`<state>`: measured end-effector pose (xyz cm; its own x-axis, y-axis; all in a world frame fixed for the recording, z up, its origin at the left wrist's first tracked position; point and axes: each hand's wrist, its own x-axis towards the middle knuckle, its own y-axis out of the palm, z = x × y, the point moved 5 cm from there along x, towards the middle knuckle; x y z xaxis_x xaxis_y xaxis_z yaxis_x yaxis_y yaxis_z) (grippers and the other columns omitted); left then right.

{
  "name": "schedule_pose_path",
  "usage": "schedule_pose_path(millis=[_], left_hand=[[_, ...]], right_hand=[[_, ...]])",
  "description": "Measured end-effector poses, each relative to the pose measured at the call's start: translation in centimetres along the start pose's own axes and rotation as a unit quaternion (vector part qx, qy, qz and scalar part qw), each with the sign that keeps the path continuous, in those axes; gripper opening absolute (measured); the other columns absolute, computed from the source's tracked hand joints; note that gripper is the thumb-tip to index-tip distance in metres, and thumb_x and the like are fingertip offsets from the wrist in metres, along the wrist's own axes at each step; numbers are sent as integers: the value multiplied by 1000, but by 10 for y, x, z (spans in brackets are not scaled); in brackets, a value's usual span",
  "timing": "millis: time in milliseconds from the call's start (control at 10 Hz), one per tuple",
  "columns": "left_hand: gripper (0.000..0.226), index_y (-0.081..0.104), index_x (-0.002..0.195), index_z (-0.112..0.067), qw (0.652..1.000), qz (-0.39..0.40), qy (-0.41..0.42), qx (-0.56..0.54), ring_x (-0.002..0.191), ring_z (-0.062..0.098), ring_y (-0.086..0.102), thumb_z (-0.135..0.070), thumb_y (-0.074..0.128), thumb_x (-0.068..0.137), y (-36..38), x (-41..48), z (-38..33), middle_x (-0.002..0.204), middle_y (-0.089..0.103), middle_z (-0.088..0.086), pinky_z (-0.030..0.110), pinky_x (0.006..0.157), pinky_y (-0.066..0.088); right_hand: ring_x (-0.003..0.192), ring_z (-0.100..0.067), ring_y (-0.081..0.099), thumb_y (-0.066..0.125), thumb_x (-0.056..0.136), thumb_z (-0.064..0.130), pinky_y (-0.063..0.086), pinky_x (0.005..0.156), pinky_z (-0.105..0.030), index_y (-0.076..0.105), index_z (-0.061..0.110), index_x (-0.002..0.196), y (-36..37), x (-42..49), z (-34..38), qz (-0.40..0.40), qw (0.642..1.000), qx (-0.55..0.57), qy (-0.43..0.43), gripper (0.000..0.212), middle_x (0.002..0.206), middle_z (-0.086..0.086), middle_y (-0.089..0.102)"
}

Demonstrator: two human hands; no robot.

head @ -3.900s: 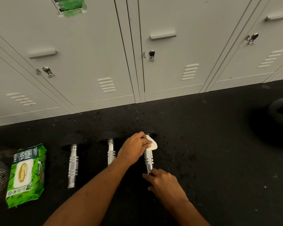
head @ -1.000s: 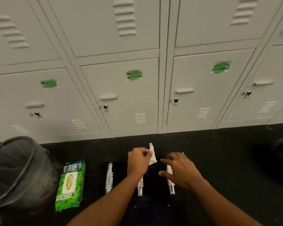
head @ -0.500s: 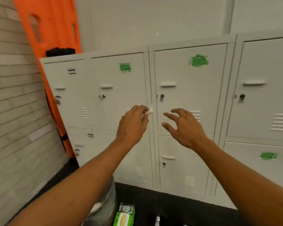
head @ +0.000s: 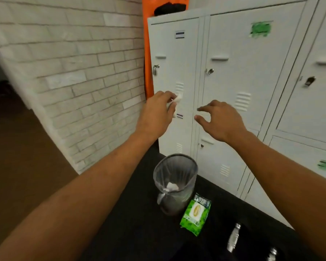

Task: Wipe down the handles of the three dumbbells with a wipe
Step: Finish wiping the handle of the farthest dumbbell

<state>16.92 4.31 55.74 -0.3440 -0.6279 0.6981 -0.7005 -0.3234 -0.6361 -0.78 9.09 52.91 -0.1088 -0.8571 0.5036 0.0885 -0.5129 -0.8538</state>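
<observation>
My left hand (head: 156,113) is raised in front of the lockers, fingers closed on a crumpled white wipe (head: 174,103). My right hand (head: 217,120) hovers beside it, fingers spread and curled, holding nothing. Low on the black floor at the bottom right lie two chrome dumbbell handles, one dumbbell (head: 233,237) and another dumbbell (head: 271,254) cut off by the frame edge. A third dumbbell is hidden by my right arm or out of frame. A green wipe pack (head: 195,215) lies flat to the left of the handles.
A round bin (head: 174,164) with a clear liner and a white wad inside stands on the floor below my hands, next to the wipe pack. White lockers (head: 233,81) run along the right, a white brick wall (head: 79,78) on the left, an orange board (head: 147,53) between them.
The view has risen from the floor and swung left. Both hands have left the right-hand dumbbell and risen, the left still holding the wipe. The bin has come into view below them.
</observation>
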Motion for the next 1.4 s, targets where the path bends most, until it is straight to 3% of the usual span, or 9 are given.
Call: schedule_pose_path(millis=[100, 400, 700, 800, 900, 1000, 1100, 1200, 1400], left_hand=[[24, 64, 119, -18, 998, 50, -44, -19, 94, 9, 57, -23, 56, 97, 46, -27, 53, 113, 65, 0, 10, 73, 39], [22, 64, 115, -21, 979, 164, -118, -18, 95, 17, 62, -27, 55, 96, 219, -84, 162, 109, 63, -2, 38, 83, 53], [25, 60, 119, -22, 980, 164, -109, 39, 97, 21, 61, -30, 49, 98, 309, -115, 193, 113, 61, -2, 43, 78, 53], [31, 60, 120, -21, 934, 320, -110, 118, 107, 25, 59, -35, 48, 96, 349, -146, 208, 120, 61, 1, 43, 86, 52], [32, 64, 112, -13, 837, 495, -142, 182, 105, 31, 60, -33, 46, 94, 364, -173, 220, 117, 64, 11, 41, 83, 51], [34, 63, 116, -14, 820, 525, -142, 180, 103, 32, 61, -31, 44, 94, 349, -173, 211, 118, 63, 13, 40, 80, 48], [33, 62, 119, -18, 848, 485, -134, 165, 107, 32, 60, -33, 47, 94, 318, -157, 191, 121, 61, 11, 39, 81, 48], [31, 62, 115, -20, 903, 389, -122, 134, 107, 28, 60, -37, 50, 93, 275, -130, 162, 120, 61, 4, 40, 85, 50], [52, 44, 141, -24, 965, 233, -49, 114, 135, 19, 41, -53, 35, 99, 200, -49, 95, 148, 44, -1, 40, 112, 36]], right_hand=[[117, -30, 53, 45, 94, 53, 39, 102, -47, 60, 27, 129, 65, 4, 12, 31, 999, 1, 24, 46, 131, -8, 58], [124, -26, 43, 47, 95, 50, 44, 94, -44, 56, 29, 131, 271, -40, -27, 186, 977, 50, 96, 44, 134, -4, 49], [119, -27, 46, 49, 94, 49, 47, 89, -42, 62, 22, 124, 360, -44, -59, 230, 968, 42, 88, 42, 130, -5, 52], [120, -27, 46, 50, 94, 47, 45, 91, -42, 62, 25, 125, 368, -39, -58, 231, 969, 41, 75, 40, 130, -5, 54], [121, -27, 46, 49, 94, 48, 42, 99, -44, 59, 26, 128, 365, -35, -56, 237, 969, 32, 67, 42, 132, -5, 53], [121, -27, 46, 47, 94, 49, 38, 103, -45, 60, 26, 126, 351, -36, -55, 246, 967, 10, 61, 42, 131, -5, 54], [121, -27, 45, 45, 95, 50, 36, 104, -45, 59, 26, 128, 327, -36, -51, 248, 967, 5, 60, 43, 132, -5, 53], [125, -26, 42, 44, 95, 50, 34, 106, -44, 56, 27, 132, 288, -33, -46, 236, 970, 22, 59, 44, 135, -4, 50], [142, -27, 25, 29, 99, 54, 15, 117, -49, 48, 33, 138, 179, -1, -59, 83, 994, 0, 75, 48, 151, -2, 37]])
